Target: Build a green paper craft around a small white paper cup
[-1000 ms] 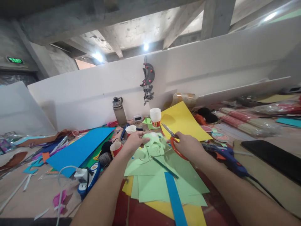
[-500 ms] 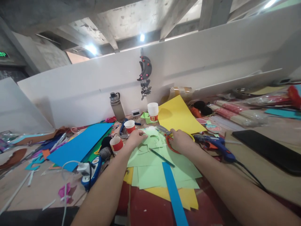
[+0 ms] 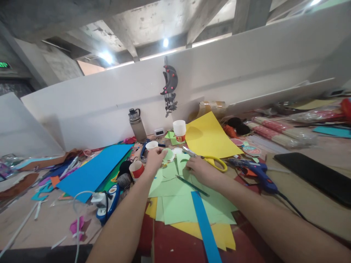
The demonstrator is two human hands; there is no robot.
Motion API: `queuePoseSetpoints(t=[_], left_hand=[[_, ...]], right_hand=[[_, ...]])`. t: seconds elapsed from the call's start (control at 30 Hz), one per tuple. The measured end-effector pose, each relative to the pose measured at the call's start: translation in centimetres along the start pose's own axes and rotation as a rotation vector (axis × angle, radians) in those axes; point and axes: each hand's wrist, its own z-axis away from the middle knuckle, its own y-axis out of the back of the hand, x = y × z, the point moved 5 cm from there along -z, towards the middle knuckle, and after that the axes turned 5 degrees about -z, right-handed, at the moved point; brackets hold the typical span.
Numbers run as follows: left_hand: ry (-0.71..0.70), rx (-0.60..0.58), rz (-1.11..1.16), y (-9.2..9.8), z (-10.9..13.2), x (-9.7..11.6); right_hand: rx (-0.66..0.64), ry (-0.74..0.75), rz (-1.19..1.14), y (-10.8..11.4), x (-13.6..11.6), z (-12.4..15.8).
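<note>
A small round piece of light-green paper is pinched in the fingers of my left hand. My right hand has its fingers curled at the edge of a cut light-green paper scrap, which appears to be in its grip; the fingertips are partly hidden. Just beyond that hand lies a pair of scissors with yellow handles, released on the table. Below the hands, a dark pencil rests on stacked light-green sheets. A blue paper strip overlaps their near edge.
Red-and-white paper cups stand left of my left hand, and stacked white cups farther back. A blue glue gun and a black flat object lie right. A power strip with cables sits left. Yellow sheet lies behind.
My right hand has let go of the scissors and moved left to the green paper scrap. My left hand now holds up the round green piece, which was not clearly visible before.
</note>
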Motion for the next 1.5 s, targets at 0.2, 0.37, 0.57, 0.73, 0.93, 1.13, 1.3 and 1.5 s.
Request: queuePoseSetpoints(t=[0.2, 0.37, 0.57, 0.73, 0.93, 1.13, 1.3, 1.5], left_hand=[[-0.031, 0.083, 0.13, 0.5, 0.1, 0.5], [-0.007, 0.051, 0.149, 0.1, 0.0, 0.0], [0.002, 0.034, 0.143, -0.1, 0.2, 0.1], [-0.006, 0.002, 0.236, -0.6, 0.2, 0.4], [0.067, -0.226, 0.547, -1.8, 0.5, 0.5], [0.077, -0.532, 0.67, -2.9, 2.3, 2.1], [0.01, -0.483, 0.658, -2.4, 2.6, 3.4], [-0.017, -0.385, 0.604, -1.2, 2.1, 3.3]], right_hand=[[0.08, -0.091, -0.038, 1.0, 1.0, -0.2], [-0.048, 0.017, -0.061, 0.3, 0.1, 0.2], [0.111, -0.083, -0.329, 1.3, 0.8, -0.1], [0.224, -0.127, -1.161, 1.9, 1.4, -0.3], [0.166, -0.127, -1.491, 1.8, 0.7, -0.2], [-0.035, -0.156, -1.751, 2.5, -1.7, 0.7], [-0.051, -0.27, -1.729, 2.9, -3.1, 1.2], [0.167, -0.26, -1.667, 2.3, -2.3, 1.0]])
